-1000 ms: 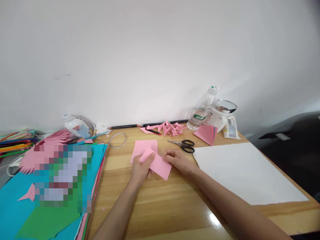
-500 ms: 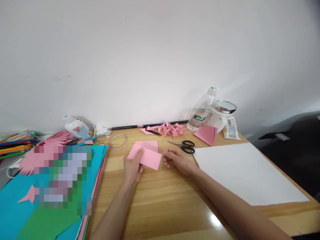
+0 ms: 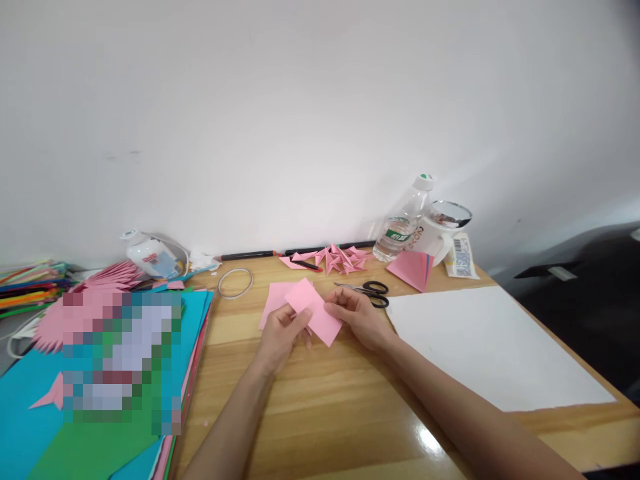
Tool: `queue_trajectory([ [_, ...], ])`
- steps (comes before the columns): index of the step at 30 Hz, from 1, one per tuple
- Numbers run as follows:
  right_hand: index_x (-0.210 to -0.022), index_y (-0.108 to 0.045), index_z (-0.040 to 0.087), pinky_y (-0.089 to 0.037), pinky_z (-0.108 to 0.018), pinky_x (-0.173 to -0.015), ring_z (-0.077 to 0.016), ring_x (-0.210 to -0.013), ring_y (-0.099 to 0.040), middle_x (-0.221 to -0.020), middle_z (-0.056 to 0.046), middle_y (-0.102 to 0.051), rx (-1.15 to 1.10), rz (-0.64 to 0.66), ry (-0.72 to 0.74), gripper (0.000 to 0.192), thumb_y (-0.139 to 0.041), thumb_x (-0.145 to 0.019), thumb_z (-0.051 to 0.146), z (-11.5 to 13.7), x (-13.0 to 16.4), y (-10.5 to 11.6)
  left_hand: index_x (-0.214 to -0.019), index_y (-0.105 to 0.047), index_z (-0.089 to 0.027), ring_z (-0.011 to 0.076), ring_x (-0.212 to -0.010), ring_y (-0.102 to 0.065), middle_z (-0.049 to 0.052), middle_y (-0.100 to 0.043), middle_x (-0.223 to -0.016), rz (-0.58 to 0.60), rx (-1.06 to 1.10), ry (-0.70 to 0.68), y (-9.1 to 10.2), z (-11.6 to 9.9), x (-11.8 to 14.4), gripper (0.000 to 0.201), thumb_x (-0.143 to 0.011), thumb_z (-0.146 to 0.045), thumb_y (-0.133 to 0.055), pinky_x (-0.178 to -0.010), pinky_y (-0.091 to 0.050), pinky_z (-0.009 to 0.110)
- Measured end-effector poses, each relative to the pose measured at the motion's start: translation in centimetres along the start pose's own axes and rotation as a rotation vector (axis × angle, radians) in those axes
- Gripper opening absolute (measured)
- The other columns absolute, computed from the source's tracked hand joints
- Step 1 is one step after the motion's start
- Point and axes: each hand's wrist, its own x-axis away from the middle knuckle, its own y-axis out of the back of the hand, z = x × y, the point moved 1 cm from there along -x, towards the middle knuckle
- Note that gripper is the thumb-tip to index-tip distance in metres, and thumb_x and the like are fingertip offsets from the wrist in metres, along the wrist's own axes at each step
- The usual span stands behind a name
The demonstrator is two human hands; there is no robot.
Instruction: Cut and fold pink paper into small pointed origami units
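A small pink paper rectangle [image 3: 314, 311] is held tilted just above the wooden table [image 3: 325, 413]. My left hand [image 3: 283, 333] pinches its lower left edge. My right hand [image 3: 356, 317] grips its right edge with fingertips. Beneath it a few more pink sheets [image 3: 274, 300] lie flat on the wood. Black-handled scissors [image 3: 369, 291] rest just beyond my right hand. Several folded pink paper pieces [image 3: 336, 257] are heaped by the wall.
A stack of coloured sheets [image 3: 30, 427] with a blurred patch fills the left. A large white sheet [image 3: 490, 347] lies at right. A tape ring [image 3: 235, 282], plastic bottle [image 3: 405, 223], white mug [image 3: 440, 237], pink folded paper [image 3: 413, 268] and pens [image 3: 250, 254] line the back.
The pink paper has been turned from flat in my left hand to tilted. My right hand has moved in and taken hold of its right edge.
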Motion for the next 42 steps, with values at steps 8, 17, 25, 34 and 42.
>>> queue_trajectory([
  [8,-0.089,-0.064,0.018,-0.041,-0.026,-0.066,-0.0132,-0.070,-0.056,-0.081,-0.001,-0.063,0.005,0.021,-0.040,0.026,-0.070,-0.074,0.039,-0.18,-0.09,-0.05,-0.116,-0.059,-0.016,0.0194,-0.078,-0.063,0.012,-0.065,-0.106,0.127,0.014,-0.075,-0.05,-0.03,-0.02,0.053,-0.067,-0.027,-0.077,-0.048,-0.051,0.021],
  [17,-0.102,-0.064,0.018,-0.046,-0.032,-0.074,-0.0182,-0.081,-0.061,-0.093,-0.006,-0.067,0.069,0.229,-0.008,0.038,-0.069,-0.075,0.044,0.36,0.21,-0.35,-0.134,-0.042,-0.020,0.0156,-0.069,-0.061,0.008,-0.066,-0.096,0.013,-0.109,-0.043,-0.06,0.08,0.05,0.081,-0.063,-0.031,-0.078,-0.044,-0.046,0.018],
  [25,-0.105,-0.062,0.019,-0.049,-0.031,-0.074,-0.0177,-0.082,-0.062,-0.096,-0.006,-0.066,0.056,0.275,-0.028,0.046,-0.079,-0.065,0.034,0.32,0.24,-0.51,-0.134,-0.043,-0.017,0.0163,-0.075,-0.062,0.004,-0.067,-0.087,-0.026,-0.249,-0.040,-0.09,0.07,0.15,0.079,-0.064,-0.036,-0.076,-0.057,-0.050,0.022],
  [34,-0.105,-0.064,0.017,-0.049,-0.030,-0.071,-0.0175,-0.081,-0.062,-0.093,-0.006,-0.067,0.074,0.237,-0.033,0.039,-0.075,-0.071,0.031,0.27,0.13,-0.16,-0.120,-0.052,-0.016,0.0150,-0.069,-0.059,0.005,-0.065,-0.087,0.005,-0.215,-0.055,0.07,0.28,-0.04,0.064,-0.064,-0.039,-0.075,-0.046,-0.044,0.019],
  [42,-0.109,-0.065,0.020,-0.048,-0.038,-0.086,-0.0221,-0.092,-0.063,-0.104,-0.008,-0.067,0.065,0.211,-0.066,0.040,-0.072,-0.072,0.036,0.36,0.15,-0.22,-0.118,-0.051,-0.018,0.0206,-0.083,-0.064,0.006,-0.065,-0.092,0.033,-0.165,-0.077,0.01,0.09,-0.13,0.058,-0.067,-0.033,-0.074,-0.056,-0.051,0.022],
])
